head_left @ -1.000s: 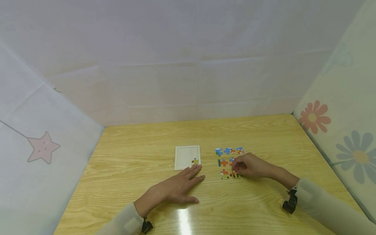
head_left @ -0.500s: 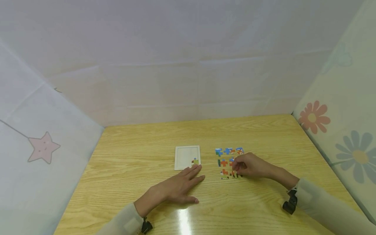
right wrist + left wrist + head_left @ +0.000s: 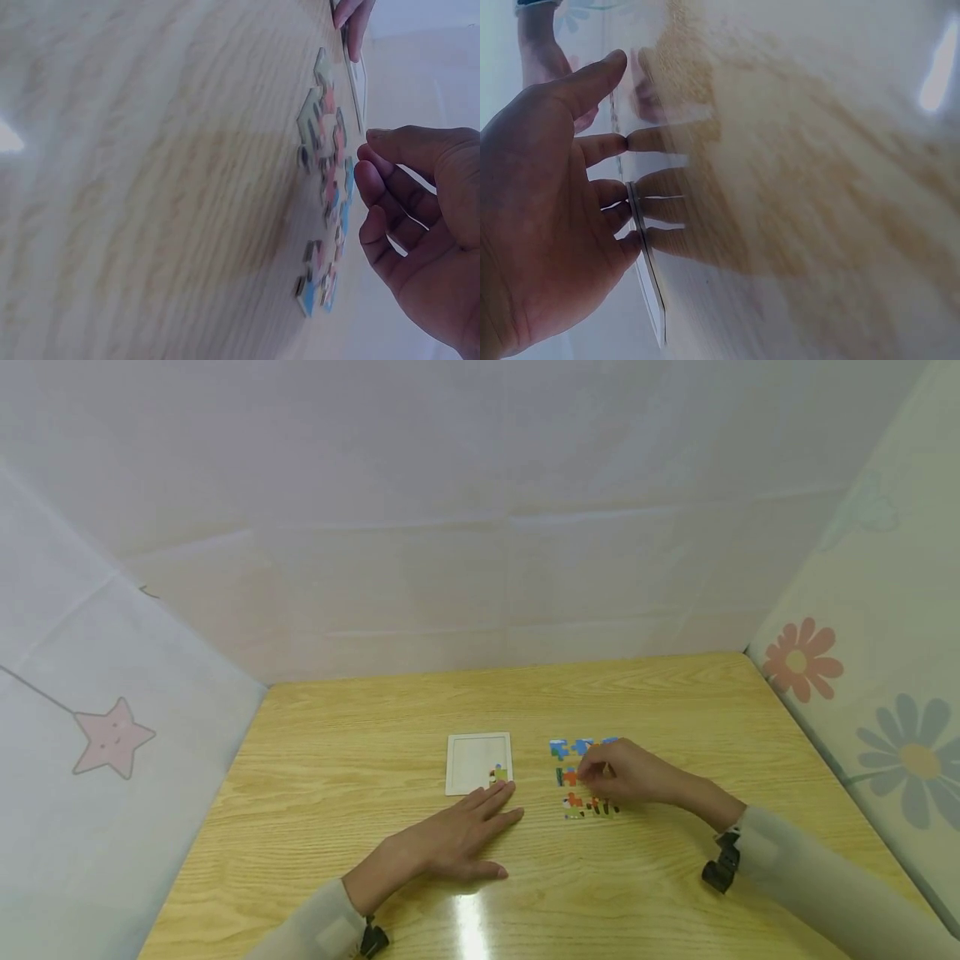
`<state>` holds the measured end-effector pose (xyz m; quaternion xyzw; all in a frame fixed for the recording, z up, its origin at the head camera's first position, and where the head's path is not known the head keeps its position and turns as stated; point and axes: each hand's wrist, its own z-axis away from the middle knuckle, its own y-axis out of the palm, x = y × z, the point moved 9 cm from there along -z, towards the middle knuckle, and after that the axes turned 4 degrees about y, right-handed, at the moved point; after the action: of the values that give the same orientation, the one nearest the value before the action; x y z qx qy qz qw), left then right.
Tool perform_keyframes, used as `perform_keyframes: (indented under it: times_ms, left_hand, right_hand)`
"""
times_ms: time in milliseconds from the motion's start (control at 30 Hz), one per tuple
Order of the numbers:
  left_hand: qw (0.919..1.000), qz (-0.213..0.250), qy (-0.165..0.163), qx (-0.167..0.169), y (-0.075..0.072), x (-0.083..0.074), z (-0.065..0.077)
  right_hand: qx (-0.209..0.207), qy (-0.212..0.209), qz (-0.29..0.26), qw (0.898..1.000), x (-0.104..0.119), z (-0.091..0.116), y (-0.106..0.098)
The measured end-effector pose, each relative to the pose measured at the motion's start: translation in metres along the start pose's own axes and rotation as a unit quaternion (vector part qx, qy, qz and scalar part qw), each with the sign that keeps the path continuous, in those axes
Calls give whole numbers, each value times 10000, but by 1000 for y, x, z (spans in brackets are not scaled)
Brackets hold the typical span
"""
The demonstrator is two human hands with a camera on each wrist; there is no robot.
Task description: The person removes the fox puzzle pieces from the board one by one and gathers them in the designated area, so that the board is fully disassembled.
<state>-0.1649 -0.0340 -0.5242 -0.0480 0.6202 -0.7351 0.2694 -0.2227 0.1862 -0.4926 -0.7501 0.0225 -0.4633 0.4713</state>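
Observation:
My left hand [image 3: 457,843] lies with fingers spread, its fingertips on the near edge of a small pale puzzle tray [image 3: 449,768]. One jigsaw piece [image 3: 501,772] sits in the tray's near right corner. Over the loose jigsaw pieces on the right, my right hand [image 3: 633,772] hovers with loosely bent fingers, the thumb tip near the index finger. Nothing shows between its fingertips in the right wrist view. An orange piece [image 3: 570,777] lies just left of those fingertips. The hand partly hides the right end of the middle and top rows.
Near the right hand, a bottom row of pieces [image 3: 573,811] and a top row with blue sky [image 3: 558,748] lie on the wooden table [image 3: 360,727]. Pale cloth walls [image 3: 420,577] enclose the table at the back and sides.
My right hand has moved up and slightly left, from the bottom row to the middle row, uncovering the bottom right piece. The left hand and tray have stayed put.

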Motion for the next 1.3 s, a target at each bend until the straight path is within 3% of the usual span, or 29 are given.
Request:
perform_keyframes:
  times_ms: [267,767,1300]
  left_hand:
    - [9998,137,69,-100,-2,1,0]
    - [9999,87,123,-84,-3,-1,1]
    - [9993,35,253,-266,-4,-3,4]
  right_hand:
    - [369,238,-161,9989,4,-36,11]
    - [455,374,-68,9982,8,-104,31]
    - [621,210,-165,9977,12,-130,50]
